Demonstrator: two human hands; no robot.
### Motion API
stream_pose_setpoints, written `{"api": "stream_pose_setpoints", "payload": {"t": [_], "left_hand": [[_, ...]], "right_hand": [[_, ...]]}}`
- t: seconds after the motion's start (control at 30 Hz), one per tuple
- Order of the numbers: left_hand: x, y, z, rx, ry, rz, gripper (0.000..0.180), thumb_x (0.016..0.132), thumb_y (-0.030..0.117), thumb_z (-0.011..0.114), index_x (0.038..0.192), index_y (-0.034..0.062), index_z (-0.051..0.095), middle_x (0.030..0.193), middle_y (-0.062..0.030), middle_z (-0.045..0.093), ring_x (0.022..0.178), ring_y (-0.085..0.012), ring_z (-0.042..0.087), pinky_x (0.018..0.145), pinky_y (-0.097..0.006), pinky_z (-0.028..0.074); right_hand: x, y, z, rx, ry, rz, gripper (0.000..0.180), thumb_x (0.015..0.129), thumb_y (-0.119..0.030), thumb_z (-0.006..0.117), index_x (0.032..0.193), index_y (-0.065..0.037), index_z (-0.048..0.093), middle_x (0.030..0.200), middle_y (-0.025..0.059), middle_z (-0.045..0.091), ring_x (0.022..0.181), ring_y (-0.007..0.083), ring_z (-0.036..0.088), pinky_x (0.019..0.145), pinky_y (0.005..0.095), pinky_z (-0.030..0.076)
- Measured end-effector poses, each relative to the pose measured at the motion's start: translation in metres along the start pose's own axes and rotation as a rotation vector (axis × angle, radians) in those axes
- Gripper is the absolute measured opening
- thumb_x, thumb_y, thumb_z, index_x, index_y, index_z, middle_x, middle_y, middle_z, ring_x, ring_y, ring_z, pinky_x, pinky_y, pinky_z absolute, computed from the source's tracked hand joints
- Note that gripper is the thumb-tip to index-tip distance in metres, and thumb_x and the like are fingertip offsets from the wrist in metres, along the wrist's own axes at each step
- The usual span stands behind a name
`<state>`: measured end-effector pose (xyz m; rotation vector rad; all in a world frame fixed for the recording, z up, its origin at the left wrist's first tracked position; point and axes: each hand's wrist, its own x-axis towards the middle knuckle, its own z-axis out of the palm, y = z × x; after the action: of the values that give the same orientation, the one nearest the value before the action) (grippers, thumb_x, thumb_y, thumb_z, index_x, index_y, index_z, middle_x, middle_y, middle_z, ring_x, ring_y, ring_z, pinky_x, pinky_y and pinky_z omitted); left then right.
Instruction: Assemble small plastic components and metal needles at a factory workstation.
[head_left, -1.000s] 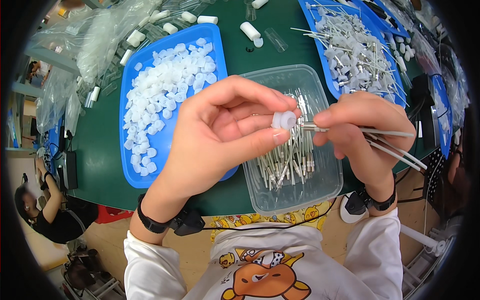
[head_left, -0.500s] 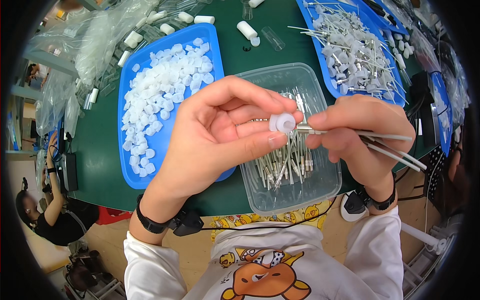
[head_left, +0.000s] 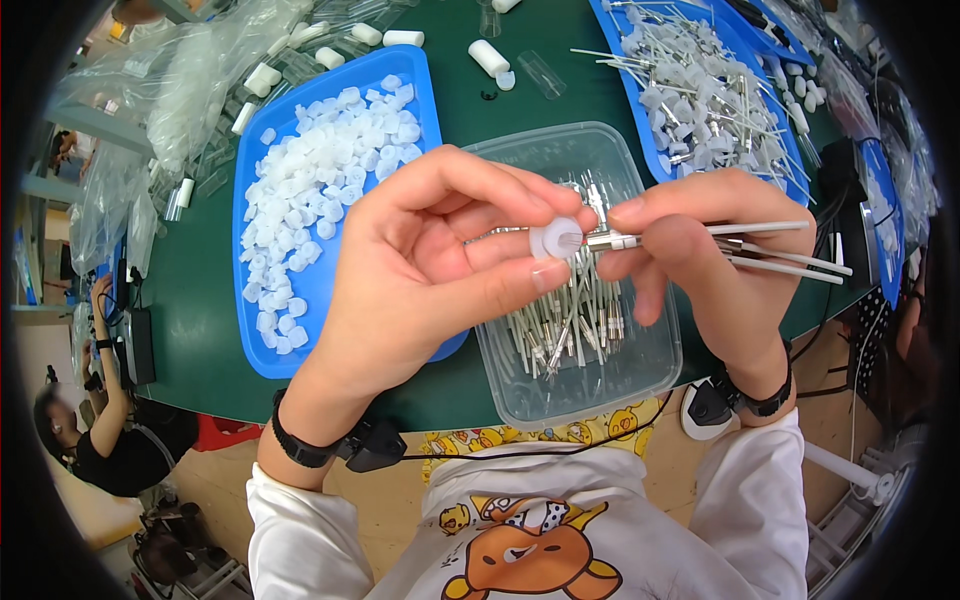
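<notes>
My left hand pinches a translucent white plastic cap between thumb and fingers, its open side facing right. In my right hand is a bundle of thin pale tubes with metal fittings. One metal fitting points left, its thin tip at the cap's opening. How deep that tip sits cannot be made out. Below both hands stands a clear plastic container holding many similar tubes with metal ends.
On the left, a blue tray bears a heap of translucent caps. Another blue tray at back right holds capped tubes. White cylinders, clear tubes and plastic bags lie behind. A person sits at far left.
The cap has shifted slightly left and turned in my left hand. My right hand has brought the metal fitting up and left; the tube bundle has tilted closer to level.
</notes>
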<state>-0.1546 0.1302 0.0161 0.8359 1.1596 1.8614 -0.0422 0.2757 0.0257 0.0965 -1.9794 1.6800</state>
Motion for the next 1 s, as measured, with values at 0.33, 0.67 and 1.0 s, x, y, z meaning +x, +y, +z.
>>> {"api": "stream_pose_setpoints", "payload": {"t": [0.33, 0.67, 1.0], "left_hand": [[-0.0006, -0.0023, 0.0003, 0.025, 0.033, 0.06, 0.03, 0.062, -0.012, 0.061, 0.083, 0.0036, 0.047, 0.095, -0.0108, 0.052, 0.088, -0.0156, 0.052, 0.077, -0.027, 0.044], [0.0, -0.0034, -0.0015, 0.086, -0.004, 0.103, 0.029, 0.062, -0.013, 0.061, 0.082, 0.0037, 0.047, 0.095, -0.0098, 0.051, 0.086, -0.0141, 0.053, 0.075, -0.025, 0.045], [0.0004, -0.0027, 0.0004, -0.002, 0.011, 0.054, 0.031, 0.062, -0.012, 0.06, 0.082, 0.0055, 0.045, 0.096, -0.0083, 0.051, 0.087, -0.0135, 0.053, 0.074, -0.024, 0.045]], "right_hand": [[0.0003, -0.0003, 0.0002, -0.033, 0.008, -0.025, 0.014, 0.08, -0.007, 0.051, 0.079, 0.005, 0.057, 0.063, 0.016, 0.059, 0.041, 0.0123, 0.053, 0.035, 0.0191, 0.039], [0.0008, -0.0005, 0.0027, 0.111, 0.043, 0.116, 0.016, 0.081, -0.01, 0.051, 0.077, 0.004, 0.055, 0.062, 0.016, 0.059, 0.039, 0.0126, 0.053, 0.033, 0.0188, 0.038], [0.001, 0.0001, 0.0057, 0.207, 0.072, 0.198, 0.017, 0.082, -0.01, 0.048, 0.077, 0.005, 0.055, 0.062, 0.0168, 0.059, 0.037, 0.0125, 0.052, 0.031, 0.0188, 0.037]]}}
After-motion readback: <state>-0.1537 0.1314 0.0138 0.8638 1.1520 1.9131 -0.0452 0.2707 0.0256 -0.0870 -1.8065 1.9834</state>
